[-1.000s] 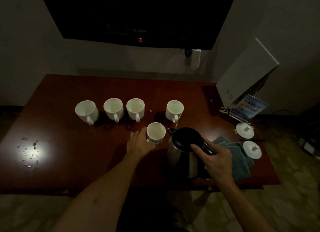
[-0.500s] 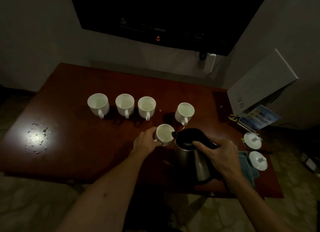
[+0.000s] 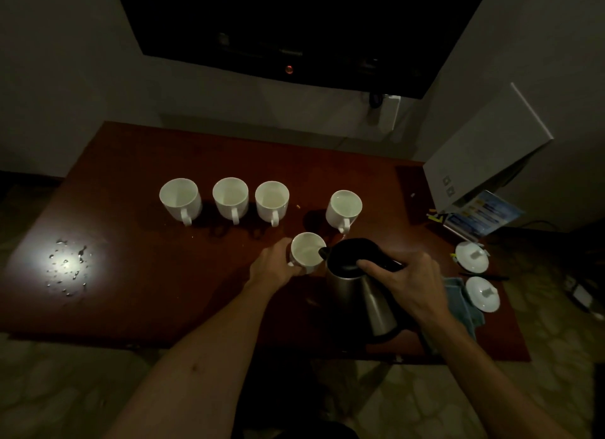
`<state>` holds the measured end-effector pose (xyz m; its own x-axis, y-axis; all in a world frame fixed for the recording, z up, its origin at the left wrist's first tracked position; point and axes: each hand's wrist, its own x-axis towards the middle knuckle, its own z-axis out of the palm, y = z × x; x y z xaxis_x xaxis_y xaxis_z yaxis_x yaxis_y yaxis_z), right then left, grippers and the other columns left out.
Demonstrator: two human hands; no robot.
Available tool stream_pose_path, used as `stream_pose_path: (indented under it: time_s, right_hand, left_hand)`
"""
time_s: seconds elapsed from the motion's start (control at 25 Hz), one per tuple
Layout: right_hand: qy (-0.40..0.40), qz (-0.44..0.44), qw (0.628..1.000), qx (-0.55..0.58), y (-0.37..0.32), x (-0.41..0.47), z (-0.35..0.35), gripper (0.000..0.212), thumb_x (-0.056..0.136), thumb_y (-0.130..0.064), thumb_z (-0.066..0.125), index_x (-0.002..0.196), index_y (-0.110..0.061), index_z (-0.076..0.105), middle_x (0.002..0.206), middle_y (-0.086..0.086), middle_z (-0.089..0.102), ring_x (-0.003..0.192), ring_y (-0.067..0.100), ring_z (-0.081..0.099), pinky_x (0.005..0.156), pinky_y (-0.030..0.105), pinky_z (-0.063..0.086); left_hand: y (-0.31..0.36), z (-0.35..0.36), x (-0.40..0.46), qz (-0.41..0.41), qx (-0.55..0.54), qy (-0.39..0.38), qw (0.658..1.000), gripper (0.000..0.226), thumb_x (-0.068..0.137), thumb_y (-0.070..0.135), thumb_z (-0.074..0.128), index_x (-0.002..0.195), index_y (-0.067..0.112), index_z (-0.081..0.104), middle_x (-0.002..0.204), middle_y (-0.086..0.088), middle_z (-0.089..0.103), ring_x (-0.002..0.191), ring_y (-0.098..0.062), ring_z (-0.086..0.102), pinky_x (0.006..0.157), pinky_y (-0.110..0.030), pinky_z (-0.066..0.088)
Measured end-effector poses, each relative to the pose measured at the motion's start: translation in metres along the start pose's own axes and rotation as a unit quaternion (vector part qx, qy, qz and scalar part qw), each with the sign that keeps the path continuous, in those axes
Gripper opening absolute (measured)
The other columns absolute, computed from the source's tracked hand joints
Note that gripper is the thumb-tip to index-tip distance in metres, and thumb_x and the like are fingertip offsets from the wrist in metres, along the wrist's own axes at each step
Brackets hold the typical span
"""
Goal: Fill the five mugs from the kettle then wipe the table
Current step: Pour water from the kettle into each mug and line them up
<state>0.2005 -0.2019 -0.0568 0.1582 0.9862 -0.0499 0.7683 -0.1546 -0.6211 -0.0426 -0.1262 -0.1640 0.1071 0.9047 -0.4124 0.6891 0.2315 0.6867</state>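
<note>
Gripping one kettle [image 3: 357, 275] right hand [image 3: 409, 284], left hand [image 3: 271, 268] clasping nearest of five mugs [image 3: 307, 252]

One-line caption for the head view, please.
Left hand steadies the near mug while right hand tips the kettle spout over it.

TV [image 3: 294, 22] on wall | 2 white lids [image 3: 471, 257] | leaflet [image 3: 484, 212]

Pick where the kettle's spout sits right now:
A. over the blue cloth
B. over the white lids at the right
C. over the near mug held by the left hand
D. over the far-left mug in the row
C: the kettle, tilted by the right hand, has its spout over the near mug that the left hand steadies.
</note>
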Motion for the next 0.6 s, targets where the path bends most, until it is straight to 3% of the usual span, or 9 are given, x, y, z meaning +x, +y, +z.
stream_pose_path:
  time_s: [0.16, 0.36, 0.52, 0.6]
  right_hand:
    - [-0.010, -0.002, 1.000, -0.002, 0.002, 0.002, 0.000, 0.056, 0.076, -0.067, 0.073, 0.116, -0.029, 0.077, 0.090, -0.012, 0.078, 0.072, 0.000, 0.071, 0.066, 0.034, 0.063]
    - [-0.021, -0.006, 1.000, 0.009, 0.002, 0.006, -0.001, 0.070, 0.068, -0.079, 0.067, 0.114, -0.027, 0.077, 0.083, -0.012, 0.076, 0.066, 0.002, 0.071, 0.059, 0.035, 0.063]
    - [-0.017, 0.007, 1.000, 0.011, -0.004, 0.006, -0.005, 0.030, 0.072, -0.063, 0.079, 0.083, -0.037, 0.069, 0.064, -0.012, 0.068, 0.053, 0.002, 0.065, 0.048, 0.022, 0.047]
    - [-0.024, 0.002, 1.000, 0.017, -0.009, 0.005, -0.008, 0.028, 0.073, -0.060, 0.079, 0.072, -0.043, 0.058, 0.059, -0.012, 0.064, 0.048, 0.001, 0.061, 0.046, 0.017, 0.040]
  left_hand:
    - [0.003, -0.004, 0.002, 0.011, 0.019, 0.007, 1.000, 0.072, 0.068, 0.039, 0.087, 0.129, 0.028, 0.050, 0.129, 0.000, 0.059, 0.121, -0.023, 0.055, 0.095, -0.046, 0.051]
    - [0.003, -0.009, 0.002, 0.013, 0.044, 0.000, 0.999, 0.072, 0.072, 0.033, 0.085, 0.132, 0.025, 0.047, 0.133, -0.003, 0.054, 0.122, -0.024, 0.053, 0.094, -0.043, 0.049]
    - [0.002, -0.012, 0.002, 0.006, 0.053, 0.002, 0.999, 0.067, 0.074, 0.030, 0.084, 0.130, 0.024, 0.049, 0.132, -0.004, 0.054, 0.120, -0.024, 0.054, 0.092, -0.041, 0.049]
    - [0.004, -0.012, 0.002, 0.002, 0.052, -0.001, 0.999, 0.067, 0.075, 0.028, 0.084, 0.131, 0.023, 0.048, 0.132, -0.004, 0.055, 0.119, -0.024, 0.054, 0.090, -0.039, 0.048]
